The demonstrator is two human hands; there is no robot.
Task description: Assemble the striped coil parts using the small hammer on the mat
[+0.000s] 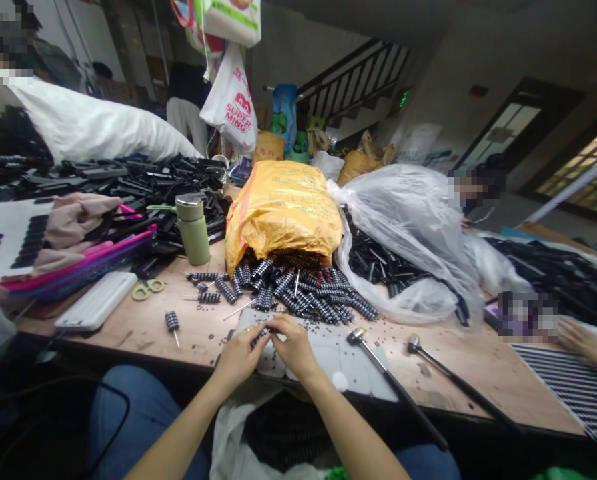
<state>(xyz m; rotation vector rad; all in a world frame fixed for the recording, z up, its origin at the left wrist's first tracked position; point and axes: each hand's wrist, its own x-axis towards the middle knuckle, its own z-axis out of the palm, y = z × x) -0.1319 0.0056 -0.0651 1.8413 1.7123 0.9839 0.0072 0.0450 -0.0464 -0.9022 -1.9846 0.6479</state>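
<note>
In the head view, working with both hands close together above a pale grey sheet on the wooden table. With the left hand, pinching a small dark piece between thumb and fingers, mostly covered, so impossible to identify. With the right hand, meeting the left at the fingertips, fingers bent inward; cannot tell whether gripping the same piece or only touching.

Just beyond, spilling from a yellow bag, a heap of checkered rods; apart to the left, a single checkered rod with a pin. On the right, lying unheld, a near hammer and a farther hammer.

As a judgement, at a fingertip step, handling one piece without tools. For the next move, probably needing a steady left pinch, fine right-finger control and care around the loose black bits scattered close by.
</note>
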